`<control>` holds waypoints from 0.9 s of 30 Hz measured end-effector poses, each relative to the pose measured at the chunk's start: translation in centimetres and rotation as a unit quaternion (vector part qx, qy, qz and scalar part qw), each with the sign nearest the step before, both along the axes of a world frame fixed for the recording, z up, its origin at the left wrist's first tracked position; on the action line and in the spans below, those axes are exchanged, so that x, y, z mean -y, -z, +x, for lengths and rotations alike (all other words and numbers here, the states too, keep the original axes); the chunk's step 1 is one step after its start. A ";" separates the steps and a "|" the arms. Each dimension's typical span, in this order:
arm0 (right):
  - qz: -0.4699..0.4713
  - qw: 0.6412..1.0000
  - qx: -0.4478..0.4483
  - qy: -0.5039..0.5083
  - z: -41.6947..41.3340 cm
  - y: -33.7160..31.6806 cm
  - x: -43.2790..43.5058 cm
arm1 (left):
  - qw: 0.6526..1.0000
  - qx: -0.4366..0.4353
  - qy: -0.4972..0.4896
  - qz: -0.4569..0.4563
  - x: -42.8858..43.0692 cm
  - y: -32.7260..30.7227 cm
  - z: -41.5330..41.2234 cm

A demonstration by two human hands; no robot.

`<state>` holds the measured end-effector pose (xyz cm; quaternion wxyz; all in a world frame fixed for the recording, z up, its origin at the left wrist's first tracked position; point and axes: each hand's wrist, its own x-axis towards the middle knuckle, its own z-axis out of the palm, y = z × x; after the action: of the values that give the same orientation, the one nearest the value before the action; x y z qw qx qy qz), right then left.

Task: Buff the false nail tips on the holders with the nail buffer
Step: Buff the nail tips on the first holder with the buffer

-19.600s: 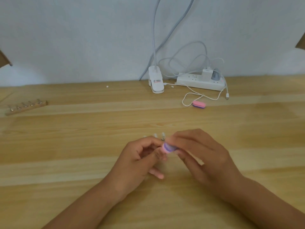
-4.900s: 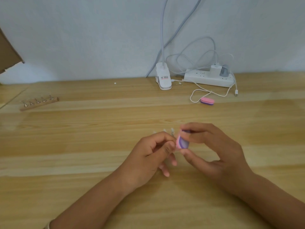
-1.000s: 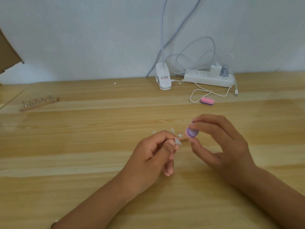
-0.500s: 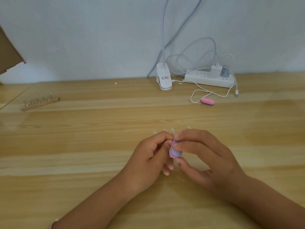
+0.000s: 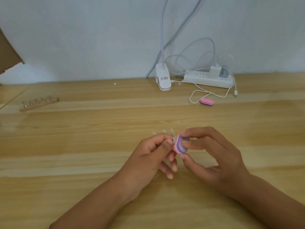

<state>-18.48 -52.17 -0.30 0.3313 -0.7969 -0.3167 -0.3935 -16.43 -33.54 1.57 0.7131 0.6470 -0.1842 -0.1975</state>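
pinching the nail buffer (image 5: 180, 145), the right hand (image 5: 214, 156) returns left onto the nail tip (image 5: 174, 139) the left hand (image 5: 148, 156) pinches, seemingly touching; buffing resumes.

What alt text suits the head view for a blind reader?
The right hand holds a pink and purple nail buffer to false nail tips pinched in the left hand, above a wooden table. A second buffer lies farther back.
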 end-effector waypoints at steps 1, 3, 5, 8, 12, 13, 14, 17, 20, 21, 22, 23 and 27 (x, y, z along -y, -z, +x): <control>-0.008 1.000 0.008 -0.014 -0.2 0.1 -0.2 | 1.000 -0.002 0.000 0.000 0.0 0.0 -0.1; -0.018 0.999 0.013 -0.023 -0.2 0.2 -0.4 | 1.000 -0.006 0.001 0.001 0.0 0.0 -0.1; -0.006 1.000 -0.004 -0.001 0.1 0.0 0.0 | 1.000 -0.015 0.002 -0.005 0.0 -0.1 0.0; 0.002 1.000 -0.009 0.018 0.4 -0.1 0.2 | 1.000 -0.028 0.006 -0.014 -0.1 -0.2 0.0; -0.027 0.999 0.024 -0.016 0.2 0.4 -0.2 | 0.999 -0.042 0.017 -0.025 -0.2 -0.1 0.0; -0.030 0.999 0.023 -0.017 0.3 0.4 0.0 | 0.998 -0.046 0.019 -0.029 -0.2 -0.1 0.0; -0.027 0.999 0.015 -0.010 0.5 0.4 0.2 | 0.998 -0.048 0.024 -0.034 -0.2 -0.1 0.1; 0.008 0.999 -0.020 0.034 1.1 0.1 0.8 | 0.997 -0.044 0.037 -0.045 -0.3 -0.3 0.1; 0.027 0.998 -0.019 0.060 0.9 -0.2 0.7 | 0.998 -0.042 0.032 -0.046 -0.1 -0.3 0.0; 0.023 0.998 -0.014 0.055 0.7 -0.2 0.5 | 0.998 -0.040 0.029 -0.045 -0.1 -0.2 0.0; 0.018 0.999 -0.012 0.044 0.5 -0.2 0.2 | 0.998 -0.037 0.026 -0.044 -0.1 -0.2 0.0; 0.010 0.999 -0.009 0.030 0.3 -0.2 0.0 | 0.998 -0.031 0.023 -0.041 -0.1 -0.2 0.0; -0.031 0.999 0.000 0.011 0.2 -0.2 0.0 | 1.000 0.001 0.013 -0.026 -0.2 0.0 0.2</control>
<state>-18.31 -52.14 -0.08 0.3018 -0.8102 -0.3199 -0.3876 -16.26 -33.38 1.56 0.7264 0.6262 -0.1988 -0.2014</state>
